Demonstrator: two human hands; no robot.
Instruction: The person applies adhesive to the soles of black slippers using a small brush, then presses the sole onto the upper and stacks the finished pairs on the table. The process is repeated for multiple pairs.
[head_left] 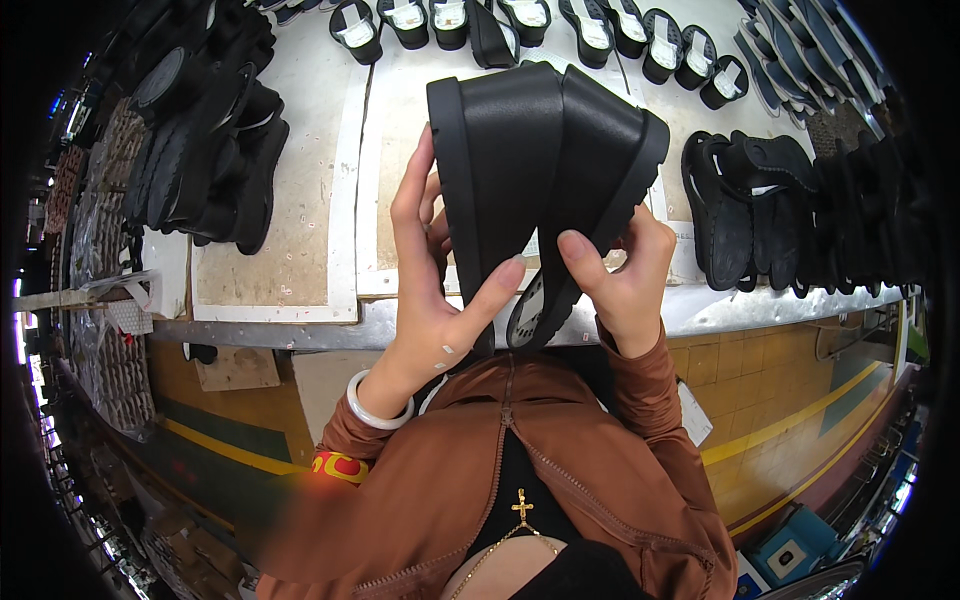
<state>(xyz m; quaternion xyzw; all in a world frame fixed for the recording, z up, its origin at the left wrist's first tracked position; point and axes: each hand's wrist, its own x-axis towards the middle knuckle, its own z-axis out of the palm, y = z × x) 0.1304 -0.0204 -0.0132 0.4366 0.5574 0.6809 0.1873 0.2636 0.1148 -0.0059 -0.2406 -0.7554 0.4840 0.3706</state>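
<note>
Head view looks down on a pale workbench (300, 200) that spreads out beyond both hands, its metal front edge running just below the wrists. Beyond the left hand, off to its outer side, a heap of black sandals (210, 130) lies stacked on the bench. Beyond the right hand, to its outer side, more black sandals (760, 200) lie in a loose pile. Farther away, past the fingertips of both hands, a row of black shoes with white insoles (520, 25) lines the back of the bench.

Between the two hands stands a pair of black platform sandals (545, 160), held together sole edge up, raised above the bench and close to the chest. The left hand (430, 290) is clamped on the left sandal, fingers stretched up along its outer side and the thumb pressing on the inner face. The right hand (625, 270) grips the right sandal low down, thumb on its near face, fingers wrapped behind. A white bangle (375, 410) sits on the left wrist, just below the hand, above a brown jacket sleeve (350, 445).
</note>
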